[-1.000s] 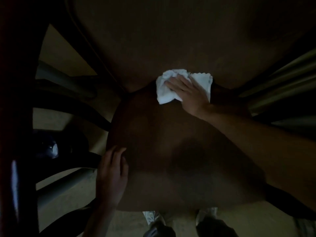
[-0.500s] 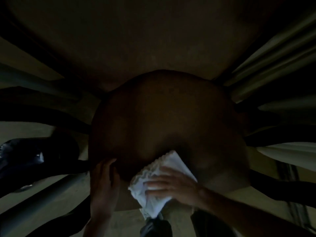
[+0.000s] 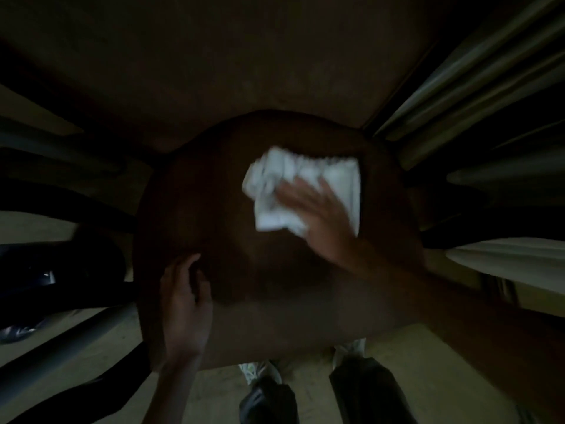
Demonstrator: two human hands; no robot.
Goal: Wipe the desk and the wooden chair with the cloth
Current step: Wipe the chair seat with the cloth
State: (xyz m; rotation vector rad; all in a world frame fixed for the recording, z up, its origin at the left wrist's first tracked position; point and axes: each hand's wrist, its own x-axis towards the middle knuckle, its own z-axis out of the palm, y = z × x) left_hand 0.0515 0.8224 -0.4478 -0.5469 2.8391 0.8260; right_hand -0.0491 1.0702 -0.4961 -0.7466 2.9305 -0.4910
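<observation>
The scene is very dark. A dark wooden chair seat (image 3: 232, 228) fills the middle of the head view, partly pushed under the brown desk (image 3: 244, 62) above it. A crumpled white cloth (image 3: 275, 191) lies on the far right part of the seat. My right hand (image 3: 321, 218) presses flat on the cloth, fingers spread and blurred with motion. My left hand (image 3: 186, 304) rests flat on the seat's near left edge, fingers apart, holding nothing.
Pale curtain folds (image 3: 477, 87) hang at the right. Dark chair rails and a shiny dark object (image 3: 46, 276) sit at the left. My shoes (image 3: 260, 371) and dark trouser legs stand on the beige floor below the seat.
My right hand has swept the cloth from the seat's near front edge up to its far right part. The left hand stays on the near left edge.
</observation>
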